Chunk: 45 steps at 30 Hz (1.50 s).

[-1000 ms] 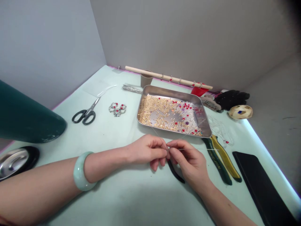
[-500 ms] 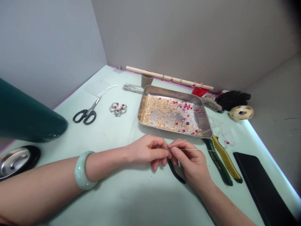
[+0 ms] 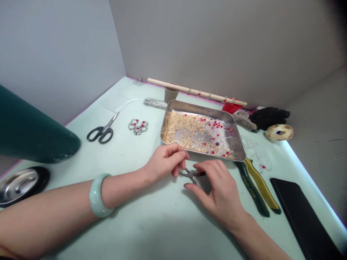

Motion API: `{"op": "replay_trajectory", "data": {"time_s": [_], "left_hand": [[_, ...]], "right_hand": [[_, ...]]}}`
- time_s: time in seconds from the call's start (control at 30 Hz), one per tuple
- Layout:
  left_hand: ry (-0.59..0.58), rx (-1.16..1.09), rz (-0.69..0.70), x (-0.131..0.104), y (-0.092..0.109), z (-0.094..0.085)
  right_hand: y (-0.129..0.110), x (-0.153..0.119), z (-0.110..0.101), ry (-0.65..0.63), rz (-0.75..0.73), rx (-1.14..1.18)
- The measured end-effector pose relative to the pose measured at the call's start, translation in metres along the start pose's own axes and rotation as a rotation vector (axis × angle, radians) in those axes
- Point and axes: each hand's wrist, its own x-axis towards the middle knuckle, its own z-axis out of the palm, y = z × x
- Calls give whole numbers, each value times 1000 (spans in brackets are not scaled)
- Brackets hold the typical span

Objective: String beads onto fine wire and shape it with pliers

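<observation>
The right hand (image 3: 222, 193) now spreads thumb and fingers wide about the pliers (image 3: 189, 174); whether it grips them, I cannot tell. A moment ago the two hands' fingertips met; now they stand apart, and the pliers' metal head shows in the gap between them. The left hand (image 3: 165, 161), slightly farther off, is pinched narrow, on something too small to tell. The work seems to be passing from fingers to tool. Just beyond lies the tray (image 3: 200, 109) of beads.
</observation>
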Motion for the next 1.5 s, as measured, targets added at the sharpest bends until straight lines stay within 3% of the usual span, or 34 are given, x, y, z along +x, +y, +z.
{"op": "replay_trajectory", "data": {"time_s": [0.2,0.43,0.7,0.8,0.93,1.0,1.07,1.17,1.37,1.5], "left_hand": [[17,27,-5,1,-3,2],[5,50,-2,1,-3,1],[0,49,-18,1,-1,0],[-2,59,-19,2,-2,0],[-25,67,-20,2,-4,-1],[-38,68,-20,1,-4,-1],[-47,55,-18,1,-3,0],[-59,-30,-49,-2,1,5],[-29,-229,-114,-15,-1,26],[-14,-368,-177,-18,-10,32]], "right_hand": [[-4,1,-1,-170,43,-267],[2,1,4,-103,29,-138],[0,3,-6,-20,112,403],[3,2,-7,-69,286,727],[5,5,-5,-177,577,1356],[3,7,-5,-202,640,1513],[0,7,-5,-198,650,1478],[-5,3,-4,-124,574,1225],[-15,-6,4,174,221,574],[-17,-6,11,163,181,449]]}}
